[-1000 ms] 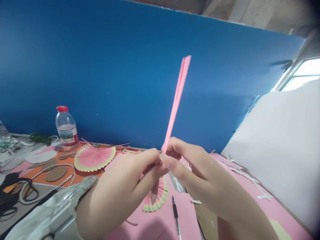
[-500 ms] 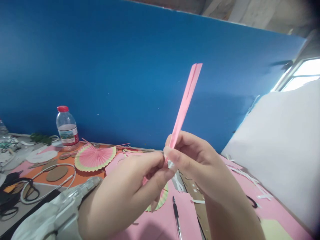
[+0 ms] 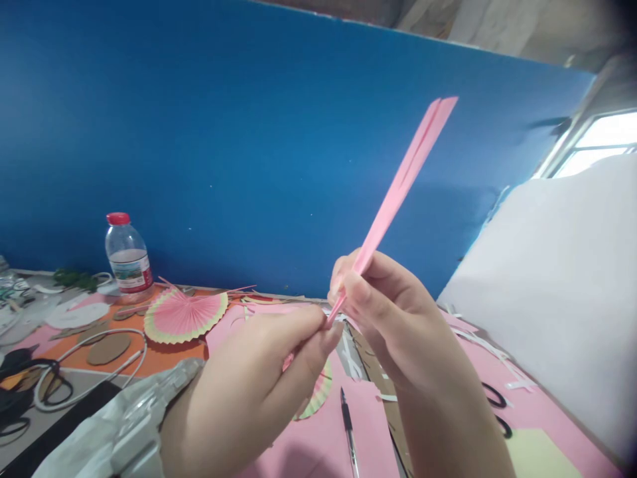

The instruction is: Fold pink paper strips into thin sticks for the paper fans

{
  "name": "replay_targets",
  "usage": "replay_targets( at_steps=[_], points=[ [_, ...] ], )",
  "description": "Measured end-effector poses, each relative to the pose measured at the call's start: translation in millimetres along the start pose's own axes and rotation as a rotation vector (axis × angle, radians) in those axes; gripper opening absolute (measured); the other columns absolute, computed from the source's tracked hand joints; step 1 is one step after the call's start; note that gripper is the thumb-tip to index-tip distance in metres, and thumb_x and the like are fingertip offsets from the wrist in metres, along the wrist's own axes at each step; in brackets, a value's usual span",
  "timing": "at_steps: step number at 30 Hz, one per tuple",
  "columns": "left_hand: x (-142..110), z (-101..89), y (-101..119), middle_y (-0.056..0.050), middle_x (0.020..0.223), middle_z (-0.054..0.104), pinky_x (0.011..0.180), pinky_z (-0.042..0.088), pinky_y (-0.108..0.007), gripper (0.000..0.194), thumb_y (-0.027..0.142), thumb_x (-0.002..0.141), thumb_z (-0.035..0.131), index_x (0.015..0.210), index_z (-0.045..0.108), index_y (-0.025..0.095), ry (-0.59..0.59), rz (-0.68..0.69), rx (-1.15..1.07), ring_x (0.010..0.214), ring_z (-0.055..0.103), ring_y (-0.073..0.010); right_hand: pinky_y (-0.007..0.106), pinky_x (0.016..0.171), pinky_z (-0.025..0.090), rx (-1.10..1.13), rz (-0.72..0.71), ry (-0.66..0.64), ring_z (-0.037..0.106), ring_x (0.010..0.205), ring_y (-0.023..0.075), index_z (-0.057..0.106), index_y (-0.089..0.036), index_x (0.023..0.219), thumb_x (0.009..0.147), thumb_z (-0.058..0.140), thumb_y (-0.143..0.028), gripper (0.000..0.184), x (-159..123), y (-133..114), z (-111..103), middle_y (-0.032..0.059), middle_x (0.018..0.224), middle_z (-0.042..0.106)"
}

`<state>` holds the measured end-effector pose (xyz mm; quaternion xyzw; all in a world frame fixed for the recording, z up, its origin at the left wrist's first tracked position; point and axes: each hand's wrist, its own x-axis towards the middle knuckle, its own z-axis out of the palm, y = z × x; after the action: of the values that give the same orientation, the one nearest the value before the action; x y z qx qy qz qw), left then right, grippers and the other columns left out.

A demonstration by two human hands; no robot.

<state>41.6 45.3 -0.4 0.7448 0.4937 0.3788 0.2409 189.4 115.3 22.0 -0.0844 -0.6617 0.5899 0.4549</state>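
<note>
A long, narrow strip of folded pink paper (image 3: 398, 189) slants up to the right in front of the blue wall. My right hand (image 3: 398, 318) pinches it partway up between thumb and fingers. Lower down, my left hand (image 3: 263, 372) grips its bottom end, which disappears between thumb and index finger. Below and partly behind the left hand shows a pleated pink paper fan (image 3: 318, 392) with a yellow-green edge; the hand covers much of it. A black-and-clear pen (image 3: 348, 428) lies beneath the hands on pink paper (image 3: 371, 418).
Another pleated fan (image 3: 186, 315) rests on orange paper at the left. Near it are a red-capped bottle (image 3: 128, 259), a white cable (image 3: 89, 401) and a cardboard disc (image 3: 108, 349). Black scissor-like loops (image 3: 497, 398) and white paper strips (image 3: 497, 355) lie at the right.
The folded pink strip has tilted further to the right, its top moving rightward. My right hand has slid up along the strip, away from my left hand, which still grips the lower end.
</note>
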Motion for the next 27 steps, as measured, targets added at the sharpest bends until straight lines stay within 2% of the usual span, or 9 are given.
replay_targets(
  at_steps=[3,7,12,17,21,25,27],
  points=[
    [1.9,2.4,-1.3,0.006,0.064,0.049,0.060,0.038,-0.024,0.041,0.044,0.101,0.028,0.071,0.042,0.021,0.050,0.003,-0.107,0.061,0.047,-0.0100,0.020,0.055,0.047,0.057,0.061,-0.060,0.056,0.058,0.0080,0.053,-0.021,0.076,0.091,0.060,-0.029,0.019,0.1,5.2,1.6,-0.0041,0.071,0.055],
    [2.9,4.3,-3.9,0.006,0.065,0.050,0.063,0.040,-0.023,0.038,0.043,0.102,0.026,0.075,0.044,0.022,0.142,0.034,-0.172,0.063,0.048,-0.0098,0.021,0.043,0.045,0.128,0.125,-0.186,0.061,0.050,0.0103,0.052,-0.024,0.087,0.097,0.050,-0.032,0.012,0.8,13.8,3.6,-0.0046,0.074,0.055],
    [1.3,2.6,-2.0,0.006,0.063,0.052,0.063,0.041,-0.024,0.037,0.036,0.103,0.024,0.074,0.043,0.023,0.109,0.035,-0.107,0.063,0.052,-0.0110,0.017,0.060,0.046,0.061,-0.038,-0.046,0.052,0.062,0.0049,0.060,-0.019,0.080,0.091,0.062,-0.028,0.014,2.4,8.3,0.8,-0.0041,0.075,0.053],
    [1.1,3.5,2.3,0.006,0.065,0.054,0.064,0.043,-0.022,0.035,0.038,0.102,0.029,0.076,0.046,0.023,0.088,0.040,-0.130,0.064,0.054,-0.0102,0.018,0.063,0.047,0.041,-0.045,0.000,0.052,0.066,0.0060,0.068,-0.024,0.083,0.090,0.063,-0.033,0.012,1.3,2.8,0.2,-0.0037,0.080,0.058],
    [-0.5,5.1,0.5,0.006,0.064,0.054,0.064,0.043,-0.022,0.038,0.038,0.102,0.028,0.073,0.046,0.023,0.169,0.019,-0.103,0.062,0.054,-0.0096,0.016,0.062,0.049,-0.034,0.025,-0.015,0.057,0.066,0.0051,0.070,-0.025,0.085,0.093,0.059,-0.032,0.015,0.9,6.3,5.0,-0.0043,0.082,0.064],
    [0.5,5.4,-1.9,0.005,0.060,0.055,0.058,0.041,-0.026,0.038,0.034,0.100,0.027,0.069,0.044,0.022,0.296,-0.020,0.107,0.054,0.054,-0.0122,0.020,0.069,0.053,-0.214,0.033,0.033,0.064,0.066,0.0071,0.068,-0.026,0.096,0.097,0.051,-0.024,0.017,-1.2,6.6,8.8,-0.0049,0.074,0.065],
    [2.8,6.0,-2.7,0.003,0.059,0.055,0.054,0.040,-0.028,0.033,0.031,0.098,0.026,0.070,0.043,0.023,0.346,-0.016,0.225,0.052,0.054,-0.0147,0.019,0.072,0.054,-0.298,0.046,0.043,0.066,0.071,0.0073,0.067,-0.027,0.096,0.096,0.049,-0.016,0.021,-2.5,5.2,10.6,-0.0054,0.078,0.067]
  ],
)
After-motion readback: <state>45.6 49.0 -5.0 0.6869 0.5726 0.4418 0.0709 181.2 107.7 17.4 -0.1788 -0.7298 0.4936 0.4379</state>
